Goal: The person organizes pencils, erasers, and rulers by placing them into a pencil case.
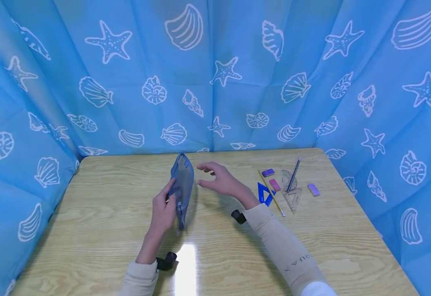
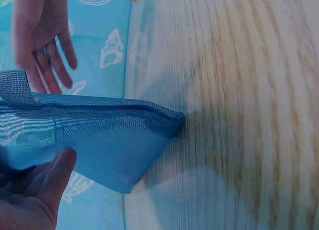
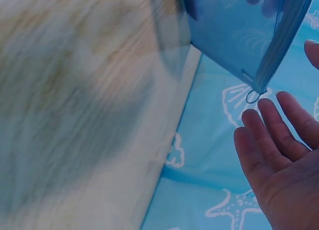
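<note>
A blue mesh zipper pouch (image 1: 187, 183) is held on edge over the table, its mouth parted. My left hand (image 1: 163, 209) pinches its left side, thumb at the mouth; in the left wrist view the thumb (image 2: 59, 176) lies along the mesh. To the right of the pouch, my right hand (image 1: 220, 180) hovers with nothing in it, its fingers apart and extended toward the pouch. From the right wrist, a small ring (image 3: 252, 97) hangs at the zipper's end, close to those fingertips.
Stationery lies on the table's right: a blue set square (image 1: 261, 192), yellow pencil (image 1: 276, 202), dark pencil (image 1: 294, 174), clear protractor (image 1: 285, 176), clear set square (image 1: 293, 201), purple eraser (image 1: 268, 172), pink eraser (image 1: 275, 185) and lavender eraser (image 1: 314, 189). A shell-patterned curtain (image 1: 215, 102) borders the table.
</note>
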`<state>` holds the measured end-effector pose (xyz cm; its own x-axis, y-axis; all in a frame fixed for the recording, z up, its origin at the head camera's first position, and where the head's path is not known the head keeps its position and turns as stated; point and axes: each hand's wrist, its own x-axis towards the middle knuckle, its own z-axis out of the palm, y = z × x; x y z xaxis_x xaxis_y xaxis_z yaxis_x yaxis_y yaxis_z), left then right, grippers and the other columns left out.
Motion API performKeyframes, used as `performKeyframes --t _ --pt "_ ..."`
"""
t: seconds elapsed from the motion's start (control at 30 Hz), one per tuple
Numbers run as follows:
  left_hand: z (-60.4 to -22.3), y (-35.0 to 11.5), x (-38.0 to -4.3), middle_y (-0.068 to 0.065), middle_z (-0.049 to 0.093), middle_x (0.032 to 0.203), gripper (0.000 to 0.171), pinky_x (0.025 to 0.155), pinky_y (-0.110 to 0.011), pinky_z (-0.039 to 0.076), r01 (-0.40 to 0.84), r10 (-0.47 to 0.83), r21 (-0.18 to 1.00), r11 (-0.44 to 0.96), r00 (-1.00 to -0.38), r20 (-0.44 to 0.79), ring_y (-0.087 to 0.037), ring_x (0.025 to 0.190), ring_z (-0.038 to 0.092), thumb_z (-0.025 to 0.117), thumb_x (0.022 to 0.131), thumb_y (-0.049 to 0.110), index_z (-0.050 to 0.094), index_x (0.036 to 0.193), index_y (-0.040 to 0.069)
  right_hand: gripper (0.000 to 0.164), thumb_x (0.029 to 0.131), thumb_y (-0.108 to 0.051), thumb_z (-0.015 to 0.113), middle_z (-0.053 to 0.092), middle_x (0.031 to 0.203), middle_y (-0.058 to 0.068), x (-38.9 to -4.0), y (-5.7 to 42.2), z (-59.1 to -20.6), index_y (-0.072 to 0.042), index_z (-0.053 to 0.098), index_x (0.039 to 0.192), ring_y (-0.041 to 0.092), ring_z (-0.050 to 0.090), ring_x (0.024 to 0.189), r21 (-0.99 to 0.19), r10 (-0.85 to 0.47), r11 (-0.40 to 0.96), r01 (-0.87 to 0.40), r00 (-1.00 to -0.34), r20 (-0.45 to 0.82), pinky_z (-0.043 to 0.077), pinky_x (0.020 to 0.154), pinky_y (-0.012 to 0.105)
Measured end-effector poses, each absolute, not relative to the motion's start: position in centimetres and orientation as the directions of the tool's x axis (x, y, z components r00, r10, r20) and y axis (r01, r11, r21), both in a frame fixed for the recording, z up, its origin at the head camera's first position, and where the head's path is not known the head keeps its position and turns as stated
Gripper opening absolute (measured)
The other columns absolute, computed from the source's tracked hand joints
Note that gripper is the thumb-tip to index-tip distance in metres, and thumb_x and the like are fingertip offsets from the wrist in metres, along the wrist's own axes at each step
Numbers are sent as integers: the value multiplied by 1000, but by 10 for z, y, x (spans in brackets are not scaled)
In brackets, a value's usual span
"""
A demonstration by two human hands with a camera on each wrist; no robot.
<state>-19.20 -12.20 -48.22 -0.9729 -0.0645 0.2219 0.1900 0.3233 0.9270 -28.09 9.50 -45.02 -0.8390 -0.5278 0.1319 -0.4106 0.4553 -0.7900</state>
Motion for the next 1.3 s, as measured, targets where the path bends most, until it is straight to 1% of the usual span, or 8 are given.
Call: performKeyframes --t 0.1,0.27,0.33,0.5,0.83,0.97,1.1,1.3 --pt "-482 -123 -192 -23 51 150 53 65 -23 52 185 -58 929 321 -975 214 -42 126 60 39 101 4 44 153 4 54 98 -23 68 55 145 16 -276 101 -452 -3 52 145 40 50 133 -803 -532 453 -388 -840 106 44 114 57" --pt "-481 -124 -190 -22 48 152 52 73 -29 54 168 -50 931 324 -980 194 -42 128 58 37 103 5 41 155 6 54 99 -25 67 54 145 16 -269 113 -460 -2 51 146 41 49 135 -804 -540 460 -378 -837 85 43 115 59" --pt "-482 -124 -190 -21 48 153 52 80 -36 56 169 -49 930 326 -979 196 -42 129 57 37 103 5 41 155 5 55 99 -26 67 54 146 15 -266 118 -463 -3 51 146 39 49 135 -796 -537 473 -378 -840 80 43 115 56" --pt "-483 -123 -190 -18 50 153 53 88 -45 56 180 -47 931 317 -978 205 -41 130 56 37 102 3 42 154 4 54 98 -25 67 54 146 13 -257 131 -469 -3 51 145 35 50 134 -772 -515 519 -367 -855 61 44 115 53" --pt "-486 -125 -190 -18 51 151 53 77 -21 50 199 -30 937 287 -976 216 -37 135 54 37 101 1 41 154 1 54 98 -23 67 54 144 16 -240 155 -478 1 51 144 40 50 134 -778 -487 532 -336 -872 44 44 114 56" --pt "-486 -125 -190 -18 53 150 53 77 -20 49 211 -27 939 274 -974 226 -36 136 54 36 101 0 41 153 0 53 98 -23 67 55 143 16 -236 164 -483 1 52 143 40 51 132 -775 -464 543 -324 -885 45 45 113 56" --pt "-486 -125 -189 -18 54 149 52 86 -26 52 209 -28 939 274 -974 225 -35 135 55 37 101 1 41 153 0 51 99 -22 66 57 141 18 -233 175 -487 2 53 142 40 54 129 -768 -440 551 -327 -896 65 48 110 56" --pt "-485 -124 -188 -18 53 150 52 98 -44 55 205 -27 942 265 -975 220 -36 135 54 37 102 2 40 154 0 50 99 -19 66 56 141 21 -227 194 -490 3 53 142 41 56 126 -781 -395 552 -292 -917 63 52 105 56"
